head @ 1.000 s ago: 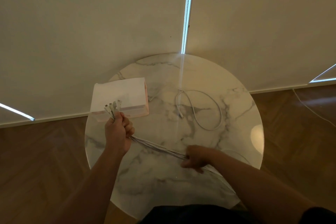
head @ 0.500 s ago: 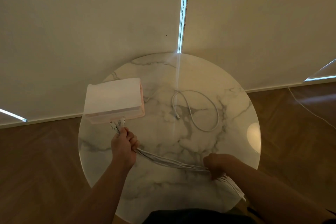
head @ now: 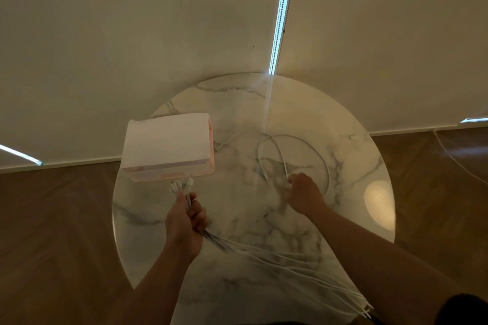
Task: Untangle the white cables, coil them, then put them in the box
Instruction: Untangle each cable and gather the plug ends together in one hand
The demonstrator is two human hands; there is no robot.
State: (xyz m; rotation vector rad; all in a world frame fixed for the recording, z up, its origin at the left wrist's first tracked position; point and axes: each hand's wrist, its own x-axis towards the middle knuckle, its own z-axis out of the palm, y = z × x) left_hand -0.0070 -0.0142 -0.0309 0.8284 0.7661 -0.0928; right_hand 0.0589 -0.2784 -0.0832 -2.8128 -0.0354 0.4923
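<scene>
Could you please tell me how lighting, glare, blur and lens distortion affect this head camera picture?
Head view: dim, warm light overall; the slit between the blinds is blown out blue-white; a round glare patch sits on the marble table, near its right edge; the wide lens bows the skirting; also in the head view, the cable bundle looks streaked and soft below the left hand.

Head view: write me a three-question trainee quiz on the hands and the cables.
1. True or false: the left hand grips the cable bundle.
2. The loose cable lies: A in the left hand, B on the table, C across the cable bundle.
3. Which hand is nearer the loose cable?
Key: 1 true; 2 B; 3 the right hand.
</scene>
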